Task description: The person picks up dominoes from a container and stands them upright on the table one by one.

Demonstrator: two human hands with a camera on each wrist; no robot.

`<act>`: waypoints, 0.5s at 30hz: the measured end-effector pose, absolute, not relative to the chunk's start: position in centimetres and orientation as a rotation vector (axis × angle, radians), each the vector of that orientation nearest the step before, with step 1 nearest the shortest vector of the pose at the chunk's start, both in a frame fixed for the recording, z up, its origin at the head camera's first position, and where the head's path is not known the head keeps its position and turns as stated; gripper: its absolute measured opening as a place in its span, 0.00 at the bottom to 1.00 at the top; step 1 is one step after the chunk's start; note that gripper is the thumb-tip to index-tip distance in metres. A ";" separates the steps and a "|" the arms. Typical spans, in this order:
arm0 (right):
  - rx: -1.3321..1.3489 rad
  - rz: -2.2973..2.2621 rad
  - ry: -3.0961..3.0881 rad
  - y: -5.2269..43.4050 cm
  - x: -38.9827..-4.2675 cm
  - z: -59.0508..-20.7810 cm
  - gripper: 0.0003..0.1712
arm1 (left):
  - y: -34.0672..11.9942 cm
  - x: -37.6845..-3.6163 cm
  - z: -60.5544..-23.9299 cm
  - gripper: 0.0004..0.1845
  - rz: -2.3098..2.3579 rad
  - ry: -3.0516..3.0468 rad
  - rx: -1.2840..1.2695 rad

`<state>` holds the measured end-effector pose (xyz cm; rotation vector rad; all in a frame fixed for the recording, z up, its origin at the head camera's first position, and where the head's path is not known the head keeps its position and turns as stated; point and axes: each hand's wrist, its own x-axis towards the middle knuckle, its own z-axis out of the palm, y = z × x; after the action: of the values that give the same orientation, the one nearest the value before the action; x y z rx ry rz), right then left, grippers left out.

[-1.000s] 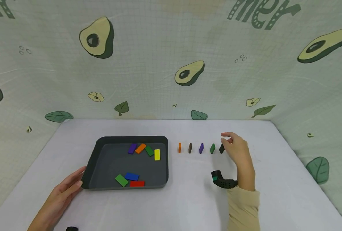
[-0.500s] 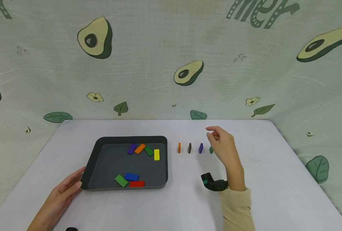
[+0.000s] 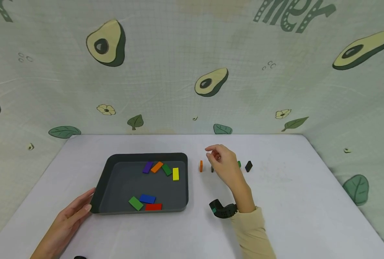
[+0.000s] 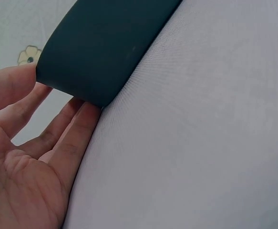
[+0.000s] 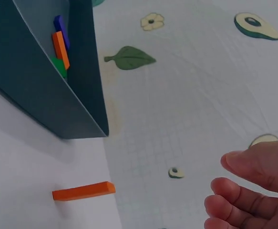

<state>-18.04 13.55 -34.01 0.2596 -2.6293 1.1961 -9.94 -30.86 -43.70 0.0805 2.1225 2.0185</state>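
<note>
Right hand: the right hand [image 3: 223,162] is raised above the standing row of blocks just right of the tray, fingers loosely curled with nothing between them; the right wrist view shows thumb and fingertips [image 5: 234,202] bare.
Left hand: the left hand [image 3: 73,212] lies flat on the worktop [image 3: 308,201], relaxed, its straight fingers against the tray's near left corner; the left wrist view shows them touching that corner from below.
Tray: the dark tray [image 3: 112,160] sits left of centre on the worktop, loose coloured blocks lying flat inside.
Row: an orange block [image 3: 200,166] stands on edge nearest the tray, a black block [image 3: 248,166] at the row's far end.
Head view only: the whole row, both hands, the tray's contents.
Right wrist view only: the orange block [image 5: 84,191] close up, apart from the tray wall [image 5: 88,71].
Hidden: the right hand covers the row's middle; a brown sliver and a green edge peek out beside it.
</note>
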 end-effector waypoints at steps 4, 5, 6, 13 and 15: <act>0.282 1.208 -2.644 12.5 -18.0 -34.2 0.09 | -30.9 -9.9 -43.7 0.27 2.025 2.112 0.099; 0.287 1.209 -2.650 12.2 -18.0 -34.3 0.09 | -30.9 -9.9 -43.7 0.27 2.024 2.112 0.096; 0.291 1.212 -2.656 12.0 -18.0 -34.4 0.09 | -30.9 -9.9 -43.7 0.27 2.023 2.112 0.091; 0.312 1.255 -2.698 10.5 -18.1 -35.0 0.09 | -31.0 -10.0 -43.8 0.28 2.021 2.130 0.068; 0.329 1.260 -2.706 10.1 -18.1 -35.2 0.08 | -31.0 -10.0 -43.8 0.28 2.015 2.138 0.070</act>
<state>-18.10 10.14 -35.20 0.3292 -2.7064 1.2601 -9.98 -30.95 -43.83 0.0701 2.1375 2.0148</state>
